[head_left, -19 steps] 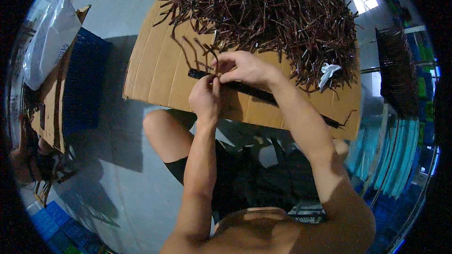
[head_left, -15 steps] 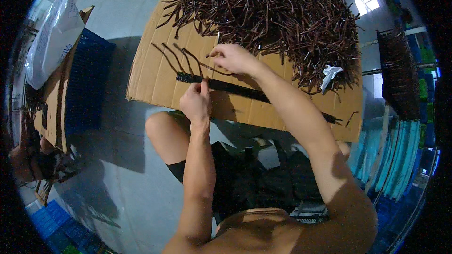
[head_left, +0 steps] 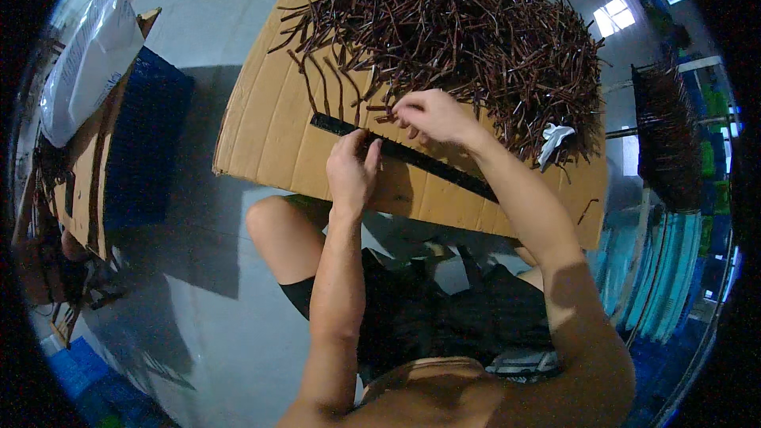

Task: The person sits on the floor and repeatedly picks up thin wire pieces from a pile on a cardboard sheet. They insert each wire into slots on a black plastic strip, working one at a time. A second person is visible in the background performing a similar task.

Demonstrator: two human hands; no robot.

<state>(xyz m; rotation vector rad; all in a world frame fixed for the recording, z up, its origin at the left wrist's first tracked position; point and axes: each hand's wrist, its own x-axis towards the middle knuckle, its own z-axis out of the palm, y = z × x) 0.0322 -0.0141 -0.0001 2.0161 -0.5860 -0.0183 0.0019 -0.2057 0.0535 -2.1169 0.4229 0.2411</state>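
Observation:
A long black strip (head_left: 428, 162) lies slantwise near the front of a cardboard sheet. Several thin brown twig-like sticks (head_left: 326, 87) stand out from its left end, side by side. My left hand (head_left: 353, 170) is closed on the strip just right of these sticks, fingertips at its upper edge. Above the strip's middle, my right hand (head_left: 440, 117) pinches a short brown stick (head_left: 382, 111) between thumb and fingers. Beyond both hands rises a large tangled pile of brown sticks (head_left: 452, 32). My right forearm covers the strip's right end.
The cardboard sheet (head_left: 261, 135) covers the work surface. A crumpled white scrap (head_left: 555, 143) rests on the pile's right edge, and a loose stick (head_left: 587, 211) lies at the right. At the left stands a blue crate (head_left: 151, 135) beside a clear plastic bag (head_left: 91, 55). Turquoise stacked pieces (head_left: 662, 269) stand right.
The strip and its sticks have shifted right and slightly away, along with my left hand. My right hand has moved right and down, and a short stick now shows at its fingertips.

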